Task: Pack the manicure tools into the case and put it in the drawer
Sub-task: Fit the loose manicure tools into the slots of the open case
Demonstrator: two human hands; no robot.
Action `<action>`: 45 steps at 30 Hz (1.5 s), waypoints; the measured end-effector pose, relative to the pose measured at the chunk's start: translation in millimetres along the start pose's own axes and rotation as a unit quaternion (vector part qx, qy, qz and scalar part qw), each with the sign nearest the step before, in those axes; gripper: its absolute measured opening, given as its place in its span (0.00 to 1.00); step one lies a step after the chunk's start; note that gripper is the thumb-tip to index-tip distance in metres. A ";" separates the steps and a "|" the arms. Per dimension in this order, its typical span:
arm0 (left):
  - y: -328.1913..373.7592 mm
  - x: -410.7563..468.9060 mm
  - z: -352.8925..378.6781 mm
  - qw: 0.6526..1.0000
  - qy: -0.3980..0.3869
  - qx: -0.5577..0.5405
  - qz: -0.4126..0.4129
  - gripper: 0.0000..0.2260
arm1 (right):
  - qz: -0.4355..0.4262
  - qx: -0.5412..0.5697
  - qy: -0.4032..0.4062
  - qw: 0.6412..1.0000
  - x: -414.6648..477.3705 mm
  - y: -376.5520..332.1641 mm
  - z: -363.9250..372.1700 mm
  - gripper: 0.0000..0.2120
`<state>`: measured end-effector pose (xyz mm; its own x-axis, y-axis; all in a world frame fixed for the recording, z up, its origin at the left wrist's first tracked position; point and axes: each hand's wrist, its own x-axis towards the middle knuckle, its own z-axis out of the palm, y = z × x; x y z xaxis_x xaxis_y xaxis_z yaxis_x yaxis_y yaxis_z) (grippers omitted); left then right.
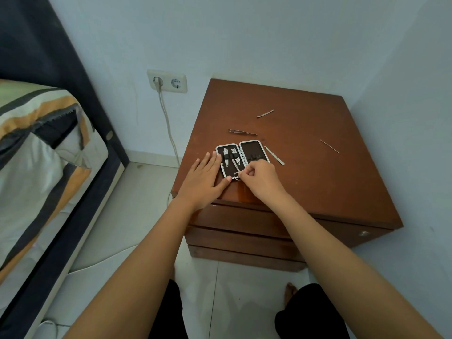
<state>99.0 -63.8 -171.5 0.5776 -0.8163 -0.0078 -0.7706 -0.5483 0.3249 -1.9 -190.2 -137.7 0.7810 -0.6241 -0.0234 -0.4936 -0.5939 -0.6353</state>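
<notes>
Left hand (204, 178) lies flat, pinning the open case (242, 159) near the nightstand's (318, 179) front edge; right hand (259, 178) pinches the scissors (236, 170), blades pointing far into the left half.

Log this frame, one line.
left hand flat, steadying open case | right hand seating scissors | four tools loose on nightstand

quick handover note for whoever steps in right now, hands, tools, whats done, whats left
Left hand: flat, steadying the open dark white-rimmed manicure case on the brown wooden nightstand.
Right hand: pinching small steel scissors into the case's left half.
Done: two clippers strapped in.
Left: loose tweezers, double-ended pusher, thin pick, flat file; close case; drawers shut.
</notes>
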 end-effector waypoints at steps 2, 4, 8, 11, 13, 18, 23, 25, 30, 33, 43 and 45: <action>-0.1 -0.4 0.1 1.000 0.001 -0.004 0.001 0.31 | -0.040 0.014 0.030 0.999 -1.0 3.3 5.5 0.06; -0.3 -0.7 0.4 1.000 0.002 -0.008 0.003 0.31 | -0.099 0.000 0.056 0.993 -6.6 7.6 8.1 0.05; -1.1 -0.4 1.8 1.000 0.010 -0.009 0.004 0.30 | -0.201 -0.092 0.091 0.971 -16.3 19.3 9.9 0.10; -1.3 0.3 2.9 1.000 0.014 -0.007 0.005 0.30 | -0.230 -0.157 0.076 0.957 -12.0 18.6 12.7 0.12; -2.1 0.9 3.2 1.000 0.017 -0.008 0.007 0.30 | -0.218 -0.122 0.063 0.966 -5.9 15.9 12.4 0.14; -2.4 0.5 4.3 0.999 0.035 -0.013 0.010 0.30 | -0.133 0.078 0.118 0.981 28.7 14.3 -3.1 0.12; 0.7 -0.1 6.5 0.997 0.070 -0.011 0.004 0.32 | -0.115 -0.043 0.079 0.989 100.9 8.8 -12.9 0.14; 0.8 -0.1 8.2 0.997 0.083 -0.005 0.002 0.33 | -0.099 -0.067 0.046 0.992 121.1 7.7 -14.0 0.14; 0.9 0.5 11.4 0.996 0.093 0.007 0.002 0.34 | -0.084 -0.103 0.004 0.991 138.3 5.2 -14.0 0.07; 1.4 -0.4 10.5 0.995 0.096 0.010 0.004 0.34 | -0.085 -0.120 0.004 0.989 134.5 5.1 -15.0 0.07; 4.2 -0.8 7.3 0.996 0.087 0.012 0.002 0.34 | -0.059 0.195 0.042 0.978 101.2 24.7 -32.2 0.17; 3.8 -0.7 7.2 0.996 0.087 0.014 0.003 0.34 | -0.072 0.201 0.013 0.977 99.3 24.5 -32.9 0.23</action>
<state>93.7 -66.6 -177.0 0.6088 -0.7772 0.1592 -0.7802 -0.5502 0.2975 51.0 -283.4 -130.3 0.8187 -0.5643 0.1059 -0.1843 -0.4329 -0.8824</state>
